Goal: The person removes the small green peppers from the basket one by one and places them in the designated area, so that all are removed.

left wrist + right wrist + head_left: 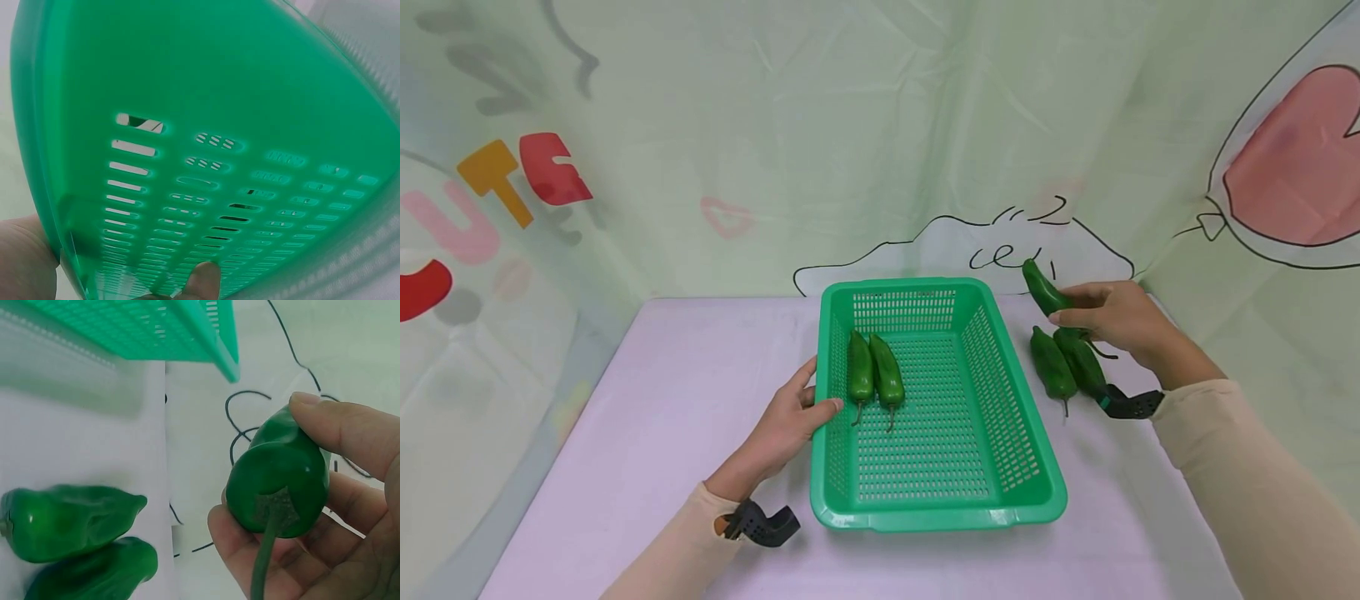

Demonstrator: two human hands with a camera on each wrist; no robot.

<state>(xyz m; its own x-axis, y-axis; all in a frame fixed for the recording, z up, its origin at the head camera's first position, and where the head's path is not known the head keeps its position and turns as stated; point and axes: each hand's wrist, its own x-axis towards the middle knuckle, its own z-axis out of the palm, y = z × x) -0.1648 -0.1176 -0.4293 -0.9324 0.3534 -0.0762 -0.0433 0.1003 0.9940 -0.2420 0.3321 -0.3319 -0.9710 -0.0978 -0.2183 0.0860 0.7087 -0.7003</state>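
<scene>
My right hand [1108, 315] holds a green pepper [1042, 287] between thumb and fingers, to the right of the basket's far end. In the right wrist view that pepper [278, 481] has its stem toward the camera. Below the hand, two more green peppers [1052, 364] lie side by side on the table. With the thumb over the rim and fingers outside, my left hand [786, 425] grips the left side of a green plastic basket [942, 518]. Inside, along its left wall, lie two green peppers [888, 372], stems toward me. The left wrist view shows the basket's slotted wall [187, 75] up close.
A pale cloth covers the table [700, 367]. Behind it hangs a light green curtain [820, 150] with letters and drawings, which also closes off both sides. Black straps [762, 525] sit at both wrists.
</scene>
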